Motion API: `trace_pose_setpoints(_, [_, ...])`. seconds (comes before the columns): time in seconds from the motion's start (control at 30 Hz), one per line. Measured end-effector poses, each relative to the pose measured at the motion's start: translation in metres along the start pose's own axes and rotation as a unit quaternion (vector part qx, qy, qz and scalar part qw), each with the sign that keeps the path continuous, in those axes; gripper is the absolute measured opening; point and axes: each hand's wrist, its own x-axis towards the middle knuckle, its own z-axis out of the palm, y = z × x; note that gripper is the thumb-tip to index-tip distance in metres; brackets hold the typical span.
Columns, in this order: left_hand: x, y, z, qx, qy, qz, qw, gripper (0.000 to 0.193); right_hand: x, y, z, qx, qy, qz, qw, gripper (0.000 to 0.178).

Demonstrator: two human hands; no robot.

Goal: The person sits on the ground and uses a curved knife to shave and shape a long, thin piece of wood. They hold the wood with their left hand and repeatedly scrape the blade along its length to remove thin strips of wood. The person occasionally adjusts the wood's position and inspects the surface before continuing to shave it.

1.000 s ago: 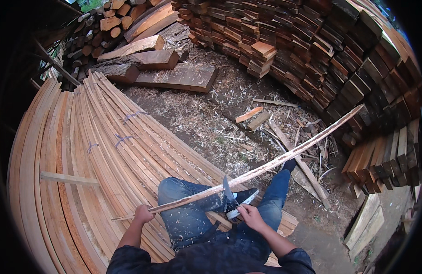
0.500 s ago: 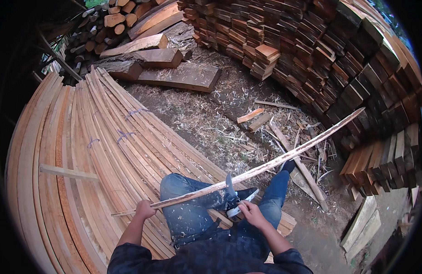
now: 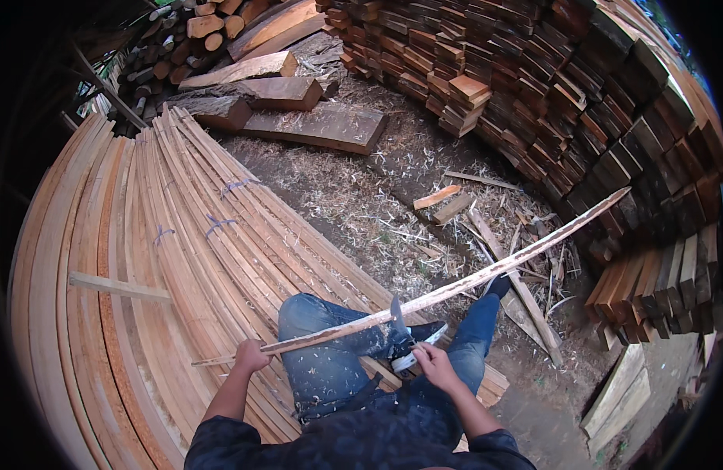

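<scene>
A long, slender wooden strip with dark bark along its edge slants across my thighs, from lower left up toward the right. Near its lower end my left hand is wrapped round it. My right hand grips the handle of a large knife, just in front of my lap. Its broad blade points upward and meets the strip beside my knee; whether the edge bites into the wood I cannot tell. Pale shavings speckle my jeans.
Long sawn boards lie beneath me and to the left, with a short batten across them. Stacked lumber walls the far right. Thick beams lie ahead. Offcuts and shavings litter the ground.
The whole view has shifted slightly, so the scene sits a little further right. Both hands keep their grips, and the knife stays against the strip at about the same spot.
</scene>
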Motion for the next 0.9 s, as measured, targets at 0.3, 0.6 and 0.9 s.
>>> trace_pose_setpoints(0.3, [-0.001,0.001,-0.004,0.017,-0.026,-0.01,0.999,0.021,-0.003,0.006,0.004,0.022,0.011,0.006,1.0,0.024])
trace_pose_setpoints(0.6, [-0.002,-0.001,0.002,0.016,-0.017,-0.011,1.0,0.022,-0.004,0.009,0.01,0.175,-0.027,0.069,0.982,0.026])
trace_pose_setpoints(0.9, [-0.007,-0.001,0.0,0.003,-0.057,-0.042,0.997,0.024,0.001,0.014,0.007,0.143,-0.001,0.06,0.988,0.023])
